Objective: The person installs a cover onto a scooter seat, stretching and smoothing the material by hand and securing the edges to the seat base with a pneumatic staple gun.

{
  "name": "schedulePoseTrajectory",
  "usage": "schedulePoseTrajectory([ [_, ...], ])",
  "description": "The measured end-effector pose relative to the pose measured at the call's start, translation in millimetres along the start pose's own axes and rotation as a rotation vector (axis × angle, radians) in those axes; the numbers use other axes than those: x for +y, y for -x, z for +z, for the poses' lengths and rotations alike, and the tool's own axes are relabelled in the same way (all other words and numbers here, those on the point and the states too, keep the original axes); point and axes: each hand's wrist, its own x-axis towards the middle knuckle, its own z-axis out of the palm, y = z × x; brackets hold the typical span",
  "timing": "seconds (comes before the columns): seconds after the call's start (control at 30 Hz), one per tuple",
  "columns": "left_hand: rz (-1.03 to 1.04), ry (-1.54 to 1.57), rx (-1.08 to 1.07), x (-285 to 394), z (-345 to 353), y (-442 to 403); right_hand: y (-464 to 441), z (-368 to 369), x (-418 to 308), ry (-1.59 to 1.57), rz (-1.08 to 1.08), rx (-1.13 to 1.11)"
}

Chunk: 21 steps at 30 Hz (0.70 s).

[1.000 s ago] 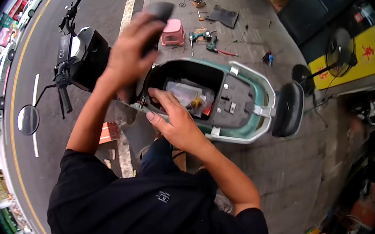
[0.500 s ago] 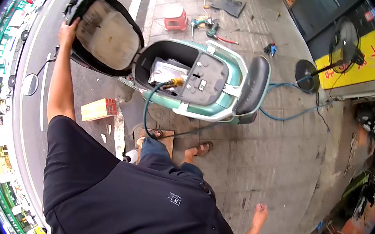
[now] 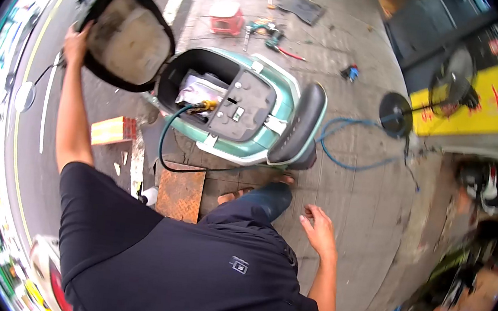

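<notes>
My left hand (image 3: 75,46) grips the edge of the raised scooter seat (image 3: 135,49), whose pale underside faces me. The mint-green scooter (image 3: 225,148) stands in front of me with its storage compartment (image 3: 176,72) exposed. Inside lie a silvery plastic bag (image 3: 195,91) and a yellow tool (image 3: 205,106) joined to a dark blue hose (image 3: 163,143), its kind not clear. Behind the compartment rises a black backrest (image 3: 301,121). My right hand (image 3: 318,231) hangs in the air below the scooter's rear, fingers apart, holding nothing.
A rusty metal plate (image 3: 179,194) lies by my feet, near a brick-patterned box (image 3: 113,131). Beyond the scooter are a red-and-white stool (image 3: 226,18) and power tools (image 3: 268,33). A standing fan (image 3: 396,114) is at right, with blue hose (image 3: 345,162) looping across the pavement.
My feet have shifted right, off the metal plate. My right hand has come up and forward toward the scooter, its fingers spreading. The left hand stays on the seat.
</notes>
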Motion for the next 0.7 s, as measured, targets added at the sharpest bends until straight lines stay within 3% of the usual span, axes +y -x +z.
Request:
schedulePoseTrajectory([
  [0.07, -0.414, 0.436, 0.056, 56.4, -53.7, 10.6, -11.1, -31.5, 21.6, 0.032, -0.029, 0.054],
  [0.1, -0.428, 0.419, 0.050, 64.4, -54.7, 9.2, -12.4, -45.9, 43.4, 0.047, -0.060, 0.044],
  [0.23, -0.461, 0.450, 0.060, 97.8, -72.2, 15.0, -19.2, -79.4, 168.2, -0.399, 0.379, 0.176],
  [0.27, -0.489, 0.456, 0.055, 96.5, -72.3, 15.0, -14.5, -78.2, 227.1, -0.482, 0.454, 0.219],
  [0.33, -0.553, 0.479, 0.062, 87.7, -68.4, 19.4, 29.5, -96.6, 291.6, -0.504, 0.615, 0.208],
  [0.37, -0.592, 0.453, 0.055, 83.5, -66.0, 24.6, 56.4, -90.2, 357.0, -0.691, 0.801, 0.273],
  [0.5, -0.724, 0.421, 0.027, 89.0, -80.1, 38.7, 91.8, -130.0, 371.3, -0.567, 1.114, 0.124],
  [0.7, -0.706, 0.452, 0.033, 94.8, -72.9, 32.3, -0.7, -220.6, 361.9, -0.367, 1.046, -0.064],
])
